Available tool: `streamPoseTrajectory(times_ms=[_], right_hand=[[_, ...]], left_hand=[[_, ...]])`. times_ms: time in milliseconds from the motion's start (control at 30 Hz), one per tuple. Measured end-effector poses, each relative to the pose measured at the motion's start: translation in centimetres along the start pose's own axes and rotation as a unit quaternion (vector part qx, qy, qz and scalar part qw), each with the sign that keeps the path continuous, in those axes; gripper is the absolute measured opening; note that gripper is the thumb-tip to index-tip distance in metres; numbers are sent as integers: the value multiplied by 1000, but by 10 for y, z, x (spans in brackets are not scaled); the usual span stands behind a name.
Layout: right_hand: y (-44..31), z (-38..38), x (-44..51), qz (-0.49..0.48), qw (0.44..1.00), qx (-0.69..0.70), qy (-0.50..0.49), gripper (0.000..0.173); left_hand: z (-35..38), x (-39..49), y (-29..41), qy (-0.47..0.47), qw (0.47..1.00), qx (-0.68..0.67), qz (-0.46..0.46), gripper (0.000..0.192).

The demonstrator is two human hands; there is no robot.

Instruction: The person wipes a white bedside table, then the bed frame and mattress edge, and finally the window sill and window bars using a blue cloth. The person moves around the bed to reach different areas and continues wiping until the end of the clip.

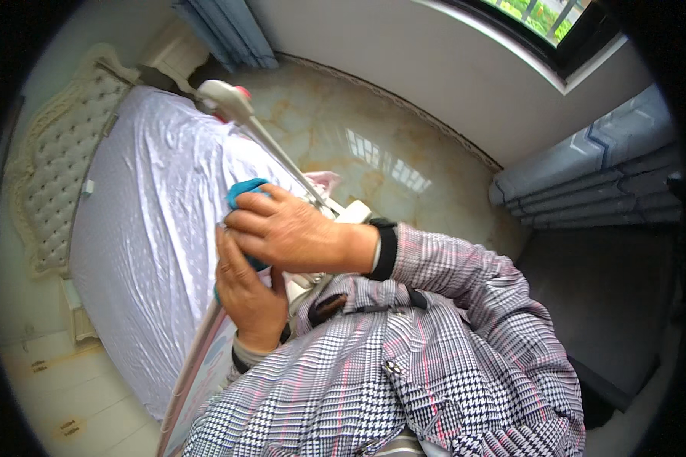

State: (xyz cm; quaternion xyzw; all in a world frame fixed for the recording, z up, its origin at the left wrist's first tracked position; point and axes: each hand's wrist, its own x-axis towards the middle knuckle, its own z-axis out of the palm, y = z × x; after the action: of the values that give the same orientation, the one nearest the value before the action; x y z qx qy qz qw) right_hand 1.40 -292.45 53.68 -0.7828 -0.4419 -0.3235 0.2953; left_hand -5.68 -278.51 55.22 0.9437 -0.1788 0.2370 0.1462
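Observation:
Both my hands are close together near the middle of the head view. My right hand [286, 225] has its fingers bent over a teal cloth [247, 188]; part of the cloth shows past the fingertips. My left hand [248, 285] lies just below, its fingers against the right hand's, with a bit of teal showing at its outer edge and between the hands. What lies under the palms is hidden. A pale pole with a white and red head [226, 97] slants behind the right hand. Below the left hand runs the pink edge of a padded board [197, 348].
A bed with a shiny lilac sheet [143, 228] and a tufted headboard [63, 171] fills the left. Nightstands flank it. Marble-patterned floor [343, 131] lies beyond the pole, below a window. Blue curtains [594, 165] and a dark flat surface [594, 297] are at the right.

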Motion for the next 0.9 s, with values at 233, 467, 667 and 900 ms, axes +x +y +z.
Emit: streamPoseTrajectory(times_ms=[233, 467, 667, 900], right_hand=[[47, -20, -13, 71, 973, 132, 178, 25], [150, -18, 44, 91, 913, 231, 322, 46], [127, 59, 32, 128, 873, 384, 274, 48], [193, 180, -114, 258, 868, 425, 0, 45]], left_hand=[[6, 14, -1, -46, 992, -79, 84, 80], [15, 42, 6, 149, 986, -67, -18, 67], [49, 70, 23, 140, 988, 51, 36, 60], [144, 88, 17, 67, 988, -68, 118, 42]])
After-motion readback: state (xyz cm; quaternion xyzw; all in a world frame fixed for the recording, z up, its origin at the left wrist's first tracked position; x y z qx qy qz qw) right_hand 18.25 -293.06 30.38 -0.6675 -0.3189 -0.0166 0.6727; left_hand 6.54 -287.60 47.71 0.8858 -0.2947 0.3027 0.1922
